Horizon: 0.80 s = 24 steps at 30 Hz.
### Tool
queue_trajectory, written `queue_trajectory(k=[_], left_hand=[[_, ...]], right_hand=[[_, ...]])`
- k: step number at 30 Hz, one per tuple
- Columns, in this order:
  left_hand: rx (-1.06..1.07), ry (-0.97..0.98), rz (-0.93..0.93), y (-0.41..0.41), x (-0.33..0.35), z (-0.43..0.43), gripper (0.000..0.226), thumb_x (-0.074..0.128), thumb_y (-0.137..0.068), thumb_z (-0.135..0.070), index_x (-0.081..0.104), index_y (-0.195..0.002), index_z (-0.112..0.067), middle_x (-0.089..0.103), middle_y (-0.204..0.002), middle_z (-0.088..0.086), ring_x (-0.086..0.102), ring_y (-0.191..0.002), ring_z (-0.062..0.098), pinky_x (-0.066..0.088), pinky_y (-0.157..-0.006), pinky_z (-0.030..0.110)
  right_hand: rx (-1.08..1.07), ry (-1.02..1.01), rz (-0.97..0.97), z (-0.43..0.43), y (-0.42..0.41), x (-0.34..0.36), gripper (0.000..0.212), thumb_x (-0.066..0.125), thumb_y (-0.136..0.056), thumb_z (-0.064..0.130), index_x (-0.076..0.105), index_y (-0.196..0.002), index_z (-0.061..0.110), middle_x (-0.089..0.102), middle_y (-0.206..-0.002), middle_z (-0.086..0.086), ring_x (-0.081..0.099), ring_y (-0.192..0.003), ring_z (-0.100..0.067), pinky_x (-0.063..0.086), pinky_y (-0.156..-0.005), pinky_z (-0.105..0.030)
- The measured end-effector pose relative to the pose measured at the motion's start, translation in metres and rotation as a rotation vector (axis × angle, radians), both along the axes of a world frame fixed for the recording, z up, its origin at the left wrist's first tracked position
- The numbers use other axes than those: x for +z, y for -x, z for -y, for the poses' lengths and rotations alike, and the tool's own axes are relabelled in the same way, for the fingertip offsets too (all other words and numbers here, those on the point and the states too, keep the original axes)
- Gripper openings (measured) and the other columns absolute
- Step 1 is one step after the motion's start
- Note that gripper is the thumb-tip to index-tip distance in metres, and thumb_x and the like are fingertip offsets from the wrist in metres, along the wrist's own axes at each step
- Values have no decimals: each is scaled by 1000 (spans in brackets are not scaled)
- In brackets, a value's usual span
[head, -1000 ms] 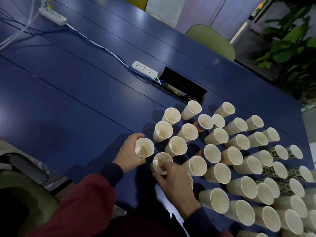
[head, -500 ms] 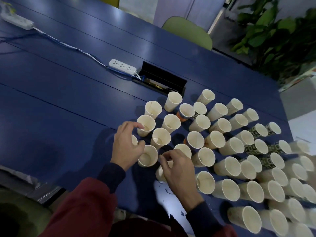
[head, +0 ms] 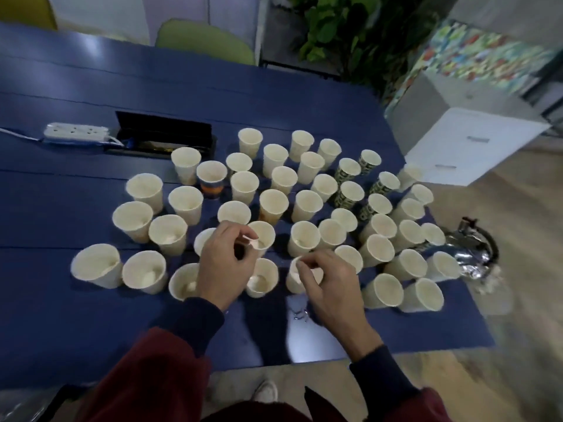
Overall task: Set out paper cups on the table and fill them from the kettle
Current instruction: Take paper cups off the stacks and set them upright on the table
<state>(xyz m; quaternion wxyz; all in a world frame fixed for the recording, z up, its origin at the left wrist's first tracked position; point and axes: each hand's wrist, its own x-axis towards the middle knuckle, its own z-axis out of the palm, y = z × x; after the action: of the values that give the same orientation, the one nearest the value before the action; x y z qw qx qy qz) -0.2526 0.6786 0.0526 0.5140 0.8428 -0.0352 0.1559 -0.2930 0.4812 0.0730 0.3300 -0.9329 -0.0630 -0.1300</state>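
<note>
Setting-out step: left hand pinches the middle cup by its rim, right hand pinches the near cup, both on the table; next, likely, fetch the kettle at its right edge

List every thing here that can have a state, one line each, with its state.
White paper cups: upright, open-topped, on blue table.
Left hand: pinches second-row cup's rim.
Right hand: pinches front-row cup's rim.
Black table hatch: open.
Silver metal kettle: untouched, right of cups; blurred.
</note>
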Motion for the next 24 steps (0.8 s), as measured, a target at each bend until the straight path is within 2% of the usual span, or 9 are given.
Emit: queue_trajectory(k=[4,7,10,13,17,19,24], left_hand=[[-140,-23,29,-2,10,62,19,64,-75,-1,65,-90,-14,58,-94,-2,60,-85,14,49,-78,24],[-236,-49,17,-6,18,101,21,68,-77,1,66,-90,-15,59,-94,-3,60,-85,14,51,-79,32],[-337,-66,3,-12,25,128,18,68,-78,-4,66,-90,-18,62,-95,-4,63,-86,15,54,-80,40],[-475,-115,-32,-21,33,155,17,70,-82,-5,66,-92,-18,62,-95,-3,61,-87,14,52,-82,36],[-625,-162,-55,-30,40,190,13,70,-83,-8,67,-94,-16,62,-97,1,60,-88,15,50,-84,36],[-658,-200,-41,-34,43,207,12,70,-84,-10,67,-94,-16,61,-96,1,61,-87,17,51,-84,37],[-733,-213,-7,-35,52,240,11,70,-83,-14,67,-93,-18,59,-96,-1,60,-90,21,49,-85,38]], right_hand=[[-108,2,9,64,16,7,13,66,-93,25,70,-84,17,68,-83,7,62,-77,-10,48,-65,-29],[-195,-13,20,105,28,15,9,69,-92,21,70,-85,16,68,-83,6,62,-78,-9,48,-67,-28],[-276,-65,39,131,36,21,9,68,-92,21,71,-85,15,69,-83,8,63,-78,-8,50,-68,-29],[-364,-85,61,152,40,25,10,69,-92,23,71,-84,19,69,-81,11,63,-77,-5,49,-68,-23],[-506,-83,75,175,47,29,9,72,-91,18,72,-83,18,70,-80,12,64,-76,-6,52,-71,-30],[-545,-82,78,190,48,32,8,70,-91,20,72,-84,17,70,-82,11,64,-78,-5,52,-74,-29],[-653,-47,63,223,54,40,6,71,-91,15,74,-85,15,67,-80,11,59,-78,9,40,-71,-6]])
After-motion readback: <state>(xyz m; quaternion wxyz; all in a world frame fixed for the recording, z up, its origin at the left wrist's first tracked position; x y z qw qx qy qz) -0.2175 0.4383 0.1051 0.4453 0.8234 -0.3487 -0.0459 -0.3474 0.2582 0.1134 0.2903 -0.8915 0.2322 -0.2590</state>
